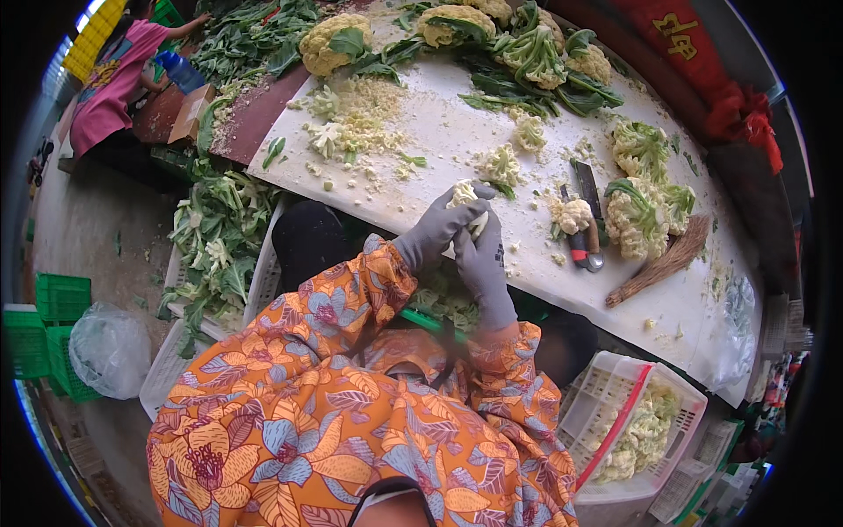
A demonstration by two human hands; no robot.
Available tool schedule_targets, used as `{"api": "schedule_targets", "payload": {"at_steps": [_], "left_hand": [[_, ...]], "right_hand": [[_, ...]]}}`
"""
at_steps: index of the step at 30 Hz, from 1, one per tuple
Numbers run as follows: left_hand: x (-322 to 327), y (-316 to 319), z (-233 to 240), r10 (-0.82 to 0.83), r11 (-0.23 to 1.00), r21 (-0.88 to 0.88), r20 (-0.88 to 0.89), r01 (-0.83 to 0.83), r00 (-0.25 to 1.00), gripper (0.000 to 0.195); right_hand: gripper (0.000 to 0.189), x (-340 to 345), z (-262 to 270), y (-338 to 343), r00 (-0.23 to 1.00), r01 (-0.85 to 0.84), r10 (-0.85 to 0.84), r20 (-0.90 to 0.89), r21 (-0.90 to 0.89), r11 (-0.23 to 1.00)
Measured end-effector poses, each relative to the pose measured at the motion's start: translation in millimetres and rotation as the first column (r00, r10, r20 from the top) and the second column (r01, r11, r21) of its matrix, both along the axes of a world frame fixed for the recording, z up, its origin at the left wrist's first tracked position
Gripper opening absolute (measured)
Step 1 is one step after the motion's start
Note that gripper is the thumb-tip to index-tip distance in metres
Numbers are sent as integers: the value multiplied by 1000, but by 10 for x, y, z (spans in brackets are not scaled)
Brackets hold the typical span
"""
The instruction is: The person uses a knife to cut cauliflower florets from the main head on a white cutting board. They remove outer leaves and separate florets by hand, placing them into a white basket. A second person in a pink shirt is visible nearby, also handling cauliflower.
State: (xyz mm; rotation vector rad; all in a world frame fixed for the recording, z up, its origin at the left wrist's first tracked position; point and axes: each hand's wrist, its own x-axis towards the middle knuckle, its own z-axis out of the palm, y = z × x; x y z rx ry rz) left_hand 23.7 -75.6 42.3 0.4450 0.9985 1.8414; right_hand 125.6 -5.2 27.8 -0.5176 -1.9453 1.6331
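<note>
Both hands wear grey gloves and meet over the near edge of a white tabletop (421, 178). Between them is a small cauliflower floret (463, 193). My left hand (431, 227) has its fingers closed around the floret from the left. Fingers of my right hand (484, 260) hold its stem side from below. Just beyond the hands lies another floret (502, 165). Below them, partly hidden by my arms, a green crate (421, 320) holds cauliflower pieces. To the right on the table lie two knives, one with a dark blade (586, 181), and a floret (571, 216) rests against them.
Whole cauliflower heads (336, 45) and leaves line the table's far side. Cut heads (635, 217) and a straw hand brush (662, 260) lie right. A white crate (672, 461) of florets stands below right, leaf trimmings (224, 237) at left. Another person (112, 85) works far left.
</note>
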Motion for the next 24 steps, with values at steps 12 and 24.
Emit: {"api": "schedule_targets", "payload": {"at_steps": [12,24], "left_hand": [[-111,182,-84,136,981,-7,-682,-193,719,29],[8,49,-447,-9,997,-75,149,21,989,38]], "right_hand": [[57,-121,-12,152,847,-160,-112,520,449,879],[49,147,-302,264,989,2,-32,-147,-198,980]]}}
